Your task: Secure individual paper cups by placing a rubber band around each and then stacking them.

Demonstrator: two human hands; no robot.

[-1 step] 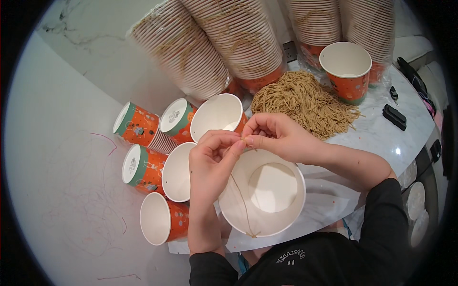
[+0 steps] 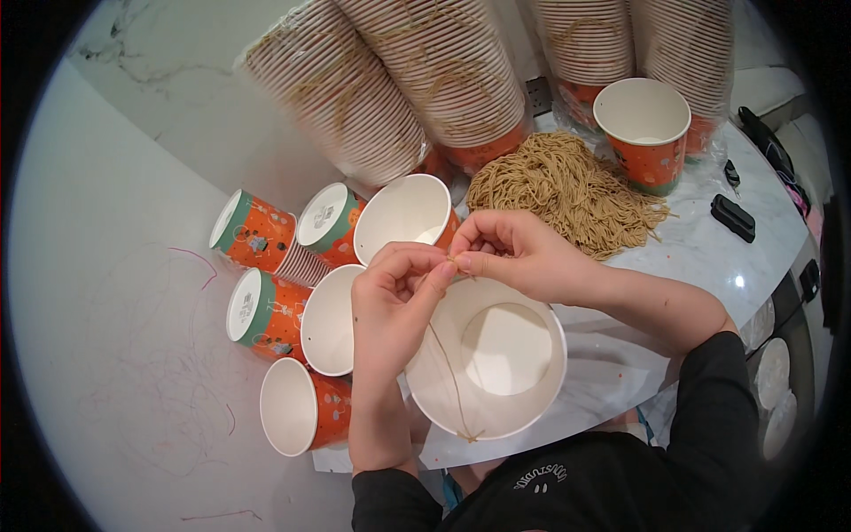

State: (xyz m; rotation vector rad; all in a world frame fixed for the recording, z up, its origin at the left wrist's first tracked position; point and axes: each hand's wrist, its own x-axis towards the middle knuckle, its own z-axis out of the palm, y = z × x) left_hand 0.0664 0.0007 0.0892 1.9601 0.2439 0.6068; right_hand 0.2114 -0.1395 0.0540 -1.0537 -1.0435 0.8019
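Note:
A large white-lined paper bucket [image 2: 507,350] stands at the near table edge, its mouth facing up toward me. One tan string [image 2: 454,371] runs across its opening from a small knot at the near rim up to my fingers. Over the far rim, my left hand [image 2: 399,288] pinches the string between thumb and fingertips. My right hand [image 2: 505,253] pinches it at the same spot, its fingertips against those of the left. The exact shape of the string between the fingertips is too small to make out. Beyond my right hand lies a heap of tan strings [image 2: 567,191].
Several orange and green paper buckets [image 2: 332,412] lie or stand to the left. Tall plastic-wrapped bucket stacks [image 2: 443,75] lean along the back wall. Another bucket [image 2: 643,133] stands at the back right, near a black key fob [image 2: 731,175] and a small black case [image 2: 733,218].

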